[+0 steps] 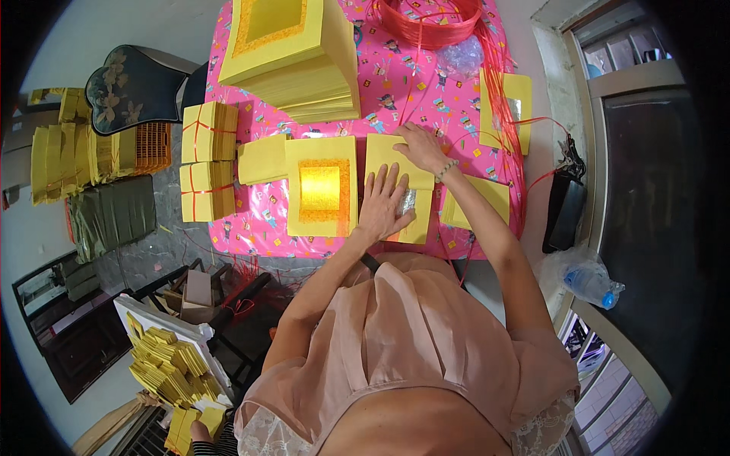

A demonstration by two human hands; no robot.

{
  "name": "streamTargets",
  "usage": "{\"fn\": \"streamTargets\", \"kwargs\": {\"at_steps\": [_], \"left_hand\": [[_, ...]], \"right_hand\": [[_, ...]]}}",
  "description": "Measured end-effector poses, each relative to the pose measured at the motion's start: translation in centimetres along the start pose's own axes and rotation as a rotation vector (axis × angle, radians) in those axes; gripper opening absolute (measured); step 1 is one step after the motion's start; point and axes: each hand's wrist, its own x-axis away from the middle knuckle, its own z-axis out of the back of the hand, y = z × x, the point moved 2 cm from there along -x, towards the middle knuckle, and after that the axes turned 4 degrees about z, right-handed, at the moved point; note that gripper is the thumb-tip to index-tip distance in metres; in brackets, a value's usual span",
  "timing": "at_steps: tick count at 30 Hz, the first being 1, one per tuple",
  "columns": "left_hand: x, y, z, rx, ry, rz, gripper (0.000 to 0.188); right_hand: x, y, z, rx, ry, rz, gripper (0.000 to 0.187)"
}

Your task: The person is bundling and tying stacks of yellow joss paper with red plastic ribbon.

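Observation:
My left hand [384, 204] lies flat with its fingers spread on a stack of yellow paper sheets [420, 228] that has a silver patch. At that stack's far edge my right hand [420, 148], a beaded bracelet on its wrist, has its fingers bent together. A thin red plastic strip [413, 90] runs down from the coil to these fingers, which close on it; the fingertips are partly hidden. Just left of my left hand is a yellow stack with an orange and gold square [320, 188]. To the right rests a smaller yellow stack [487, 199].
A tall yellow paper stack [323, 91] stands at the back of the pink table cover [262, 220]. Two red-tied bundles [209, 191] sit at the left edge. The red strip coil [430, 29] lies at the back; loose strips hang down the right side. A chair [133, 87] stands left.

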Motion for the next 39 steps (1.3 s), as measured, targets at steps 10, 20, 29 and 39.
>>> {"fn": "streamTargets", "kwargs": {"at_steps": [10, 20, 29, 39], "left_hand": [[0.2, -0.4, -0.6, 0.003, -0.019, -0.011, 0.086], [0.3, -0.8, -0.7, 0.012, -0.002, -0.048, 0.083], [0.3, -1.2, -0.5, 0.010, -0.038, -0.086, 0.089], [1.9, -2.0, 1.5, -0.116, -0.075, -0.056, 0.095]], "right_hand": [[6.5, -3.1, -1.2, 0.386, 0.288, 0.111, 0.060], [14.6, -4.1, -4.9, 0.162, 0.084, 0.027, 0.069], [14.7, -3.2, -6.6, 0.117, 0.129, 0.030, 0.070], [15.0, -3.5, -6.6, 0.099, 0.179, 0.057, 0.076]]}}
